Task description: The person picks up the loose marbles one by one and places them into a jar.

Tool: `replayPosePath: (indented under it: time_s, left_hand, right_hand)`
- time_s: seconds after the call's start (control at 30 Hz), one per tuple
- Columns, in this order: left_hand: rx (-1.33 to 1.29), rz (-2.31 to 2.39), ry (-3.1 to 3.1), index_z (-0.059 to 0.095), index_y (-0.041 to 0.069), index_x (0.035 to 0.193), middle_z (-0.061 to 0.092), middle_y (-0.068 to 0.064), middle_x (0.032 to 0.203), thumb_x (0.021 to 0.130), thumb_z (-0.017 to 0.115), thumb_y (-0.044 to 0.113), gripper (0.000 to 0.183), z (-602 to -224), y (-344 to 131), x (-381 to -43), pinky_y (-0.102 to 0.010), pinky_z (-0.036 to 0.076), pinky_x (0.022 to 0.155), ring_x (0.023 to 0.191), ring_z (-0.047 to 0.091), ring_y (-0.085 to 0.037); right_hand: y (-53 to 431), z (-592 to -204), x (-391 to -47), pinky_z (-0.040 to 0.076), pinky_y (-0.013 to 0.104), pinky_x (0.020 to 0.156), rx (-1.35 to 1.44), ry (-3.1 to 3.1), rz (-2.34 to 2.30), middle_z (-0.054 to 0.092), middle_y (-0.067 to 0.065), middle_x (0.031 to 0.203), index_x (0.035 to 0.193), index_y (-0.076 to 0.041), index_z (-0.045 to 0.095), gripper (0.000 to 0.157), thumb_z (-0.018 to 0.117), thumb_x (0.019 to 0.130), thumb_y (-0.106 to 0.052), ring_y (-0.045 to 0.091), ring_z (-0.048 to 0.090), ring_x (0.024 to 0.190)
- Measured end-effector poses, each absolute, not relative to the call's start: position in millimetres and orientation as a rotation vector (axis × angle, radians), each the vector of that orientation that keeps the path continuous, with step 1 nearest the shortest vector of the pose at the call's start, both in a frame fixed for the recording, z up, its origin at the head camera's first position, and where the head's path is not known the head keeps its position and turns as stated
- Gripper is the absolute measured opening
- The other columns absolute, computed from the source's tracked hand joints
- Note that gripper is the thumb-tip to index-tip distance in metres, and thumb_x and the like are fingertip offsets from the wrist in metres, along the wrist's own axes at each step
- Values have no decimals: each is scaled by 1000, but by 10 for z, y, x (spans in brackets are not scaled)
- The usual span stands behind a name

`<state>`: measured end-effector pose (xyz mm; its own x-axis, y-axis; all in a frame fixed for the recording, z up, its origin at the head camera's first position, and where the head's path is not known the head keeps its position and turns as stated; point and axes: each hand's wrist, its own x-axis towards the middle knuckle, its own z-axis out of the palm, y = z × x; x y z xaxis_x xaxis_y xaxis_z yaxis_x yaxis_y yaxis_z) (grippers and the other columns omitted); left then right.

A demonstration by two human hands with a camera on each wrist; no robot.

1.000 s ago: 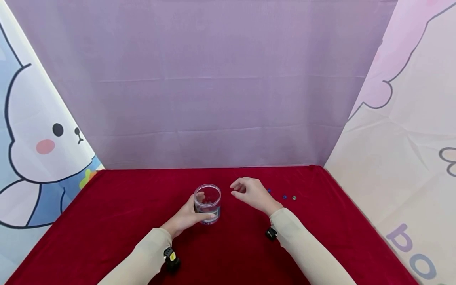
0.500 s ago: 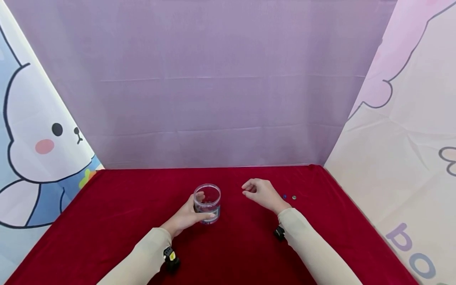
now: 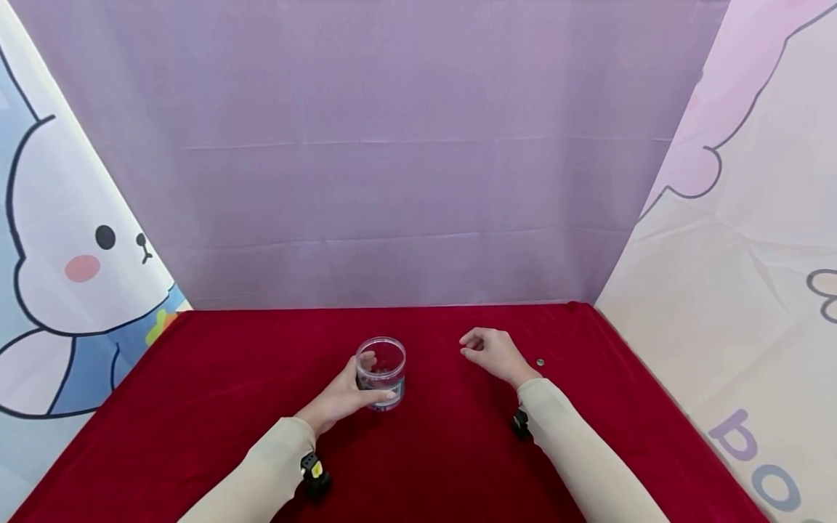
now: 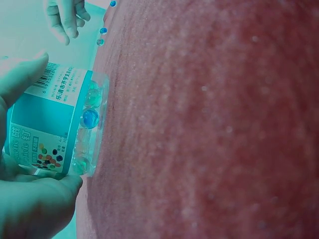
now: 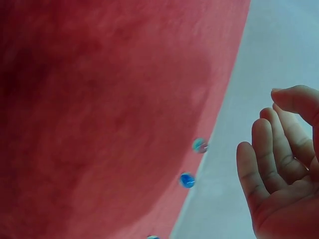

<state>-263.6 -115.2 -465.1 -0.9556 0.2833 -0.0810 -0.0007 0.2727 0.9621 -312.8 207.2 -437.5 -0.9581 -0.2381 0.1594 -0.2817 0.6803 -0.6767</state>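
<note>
My left hand (image 3: 343, 394) grips a clear round jar (image 4: 52, 107) with a printed label, fingers round the far side and thumb across the near side. The jar stands upright on the red cloth, its top uncovered in the head view. Through its wall, the left wrist view shows several marbles, among them a blue one (image 4: 89, 119). My right hand (image 3: 493, 352) hovers over the cloth to the jar's right, fingers relaxed, with nothing seen in it. Near it lie a greenish marble (image 5: 200, 145) and a blue marble (image 5: 187, 180), the latter hidden in the head view.
Red cloth (image 3: 216, 407) covers the table. A third marble (image 5: 153, 237) shows at the bottom edge of the right wrist view. A purple curtain (image 3: 392, 160) rises at the back, with printed cartoon panels (image 3: 739, 290) on both sides.
My right hand has moved rightward, away from the jar, and now covers the blue marbles in the head view. My left hand and the jar have stayed in place.
</note>
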Motion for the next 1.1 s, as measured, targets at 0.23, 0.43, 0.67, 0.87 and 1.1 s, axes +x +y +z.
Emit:
replayPosePath:
  time_s: [0.23, 0.43, 0.67, 0.87, 1.1]
  left_hand:
    - [260, 1744, 2304, 28, 12, 154, 33, -12, 157, 81, 86, 34, 96, -4642, -1156, -2613, -57, 39, 106, 140, 32, -34]
    - [258, 1752, 2303, 27, 11, 154, 33, -13, 158, 81, 85, 32, 96, -4638, -1152, -2607, -58, 37, 108, 141, 31, -34]
    - [261, 1752, 2306, 27, 11, 154, 33, -13, 158, 82, 85, 32, 95, -4624, -1153, -2601, -58, 37, 107, 141, 31, -34]
    - [264, 1748, 2315, 28, 11, 154, 33, -13, 157, 81, 85, 32, 95, -4624, -1151, -2604, -58, 36, 108, 141, 31, -34]
    - [268, 1748, 2313, 28, 12, 154, 33, -13, 157, 81, 86, 33, 95, -4640, -1159, -2611, -58, 36, 108, 141, 31, -33]
  right_hand:
    - [2141, -4419, -3180, 54, 35, 76, 384, -2854, 1164, 67, -1, 93, 110, -4, 72, 19, 73, 92, -11, 15, 63, 86]
    - [2183, -4463, -3271, 55, 36, 78, 339, -2863, 1105, 68, 2, 96, 111, -3, 71, 21, 74, 91, -9, 19, 64, 91]
    - [2232, -4527, -3389, 55, 37, 79, 290, -2844, 1065, 70, 3, 96, 111, -4, 72, 20, 71, 93, -11, 21, 65, 89]
    - [2252, -4563, -3432, 55, 39, 79, 267, -2856, 1067, 70, 7, 100, 112, -3, 71, 20, 70, 94, -10, 24, 65, 92]
    - [2269, -4612, -3455, 55, 39, 83, 247, -2897, 1004, 70, 9, 104, 111, -3, 72, 21, 73, 91, -9, 27, 66, 98]
